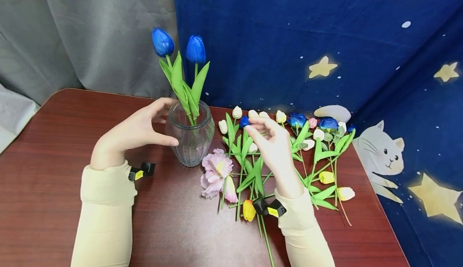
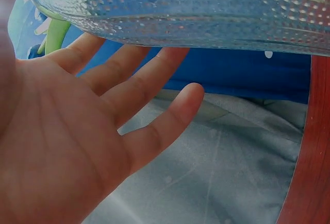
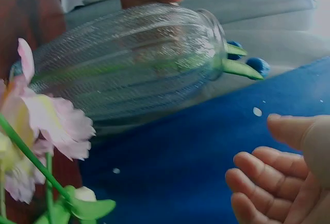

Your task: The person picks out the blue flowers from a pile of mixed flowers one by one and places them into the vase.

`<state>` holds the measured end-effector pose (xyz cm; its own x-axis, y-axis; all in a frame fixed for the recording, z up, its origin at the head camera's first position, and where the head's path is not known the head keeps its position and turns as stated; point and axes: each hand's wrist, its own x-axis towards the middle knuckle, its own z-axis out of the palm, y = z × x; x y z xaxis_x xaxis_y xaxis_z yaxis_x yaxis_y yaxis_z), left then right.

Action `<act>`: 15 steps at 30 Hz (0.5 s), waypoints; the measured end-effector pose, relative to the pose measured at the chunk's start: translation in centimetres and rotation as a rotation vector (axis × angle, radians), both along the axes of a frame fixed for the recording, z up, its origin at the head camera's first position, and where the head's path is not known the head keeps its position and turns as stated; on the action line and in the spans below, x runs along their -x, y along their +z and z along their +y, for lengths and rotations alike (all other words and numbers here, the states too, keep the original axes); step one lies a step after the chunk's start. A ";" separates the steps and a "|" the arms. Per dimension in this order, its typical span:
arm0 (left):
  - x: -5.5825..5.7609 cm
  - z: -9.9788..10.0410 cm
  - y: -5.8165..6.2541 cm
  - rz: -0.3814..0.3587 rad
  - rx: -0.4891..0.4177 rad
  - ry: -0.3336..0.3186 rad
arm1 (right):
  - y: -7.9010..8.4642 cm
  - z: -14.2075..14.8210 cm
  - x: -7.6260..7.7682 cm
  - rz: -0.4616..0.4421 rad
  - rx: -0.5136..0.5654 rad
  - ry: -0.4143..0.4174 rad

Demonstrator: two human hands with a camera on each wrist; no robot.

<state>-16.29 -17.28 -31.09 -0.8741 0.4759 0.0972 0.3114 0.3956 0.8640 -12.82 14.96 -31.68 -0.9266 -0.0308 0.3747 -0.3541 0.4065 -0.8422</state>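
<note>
A clear ribbed glass vase (image 1: 191, 146) stands upright on the table, holding two blue tulips (image 1: 195, 50) with green leaves. My left hand (image 1: 139, 126) is at the vase's left side, thumb near the front and fingers toward the back. In the left wrist view, the fingers (image 2: 139, 82) are fairly straight beside the glass, their tips partly hidden by it; firm contact cannot be told. My right hand (image 1: 273, 146) hovers above the loose flowers, fingers loosely bent and nothing held. The right wrist view shows that hand (image 3: 278, 183) apart from the vase (image 3: 144, 64).
Several loose artificial flowers lie right of the vase: a pink flower (image 1: 217, 170), an orange-yellow tulip (image 1: 248, 210), white tulips (image 1: 236, 112), blue roses (image 1: 328, 123) and yellow tulips (image 1: 326, 177). Behind the wooden table (image 1: 173, 226) hang grey (image 1: 108, 37) and blue curtains (image 1: 253, 37).
</note>
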 end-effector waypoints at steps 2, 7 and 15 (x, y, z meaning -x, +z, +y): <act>0.0 -0.1 0.0 0.005 -0.003 -0.007 | 0.2 0.4 -0.1 -0.027 -0.023 -0.041; 0.0 -0.1 0.0 0.000 0.000 -0.008 | 0.4 0.9 -0.2 -0.130 -0.135 -0.062; -0.2 -0.1 0.0 -0.017 0.014 -0.003 | -0.1 1.0 -0.2 -0.298 -0.412 -0.024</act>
<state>-16.12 -17.34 -31.06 -0.8744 0.4794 0.0750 0.2974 0.4073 0.8635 -12.65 15.99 -31.82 -0.9937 -0.0979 0.0548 -0.1091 0.7310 -0.6736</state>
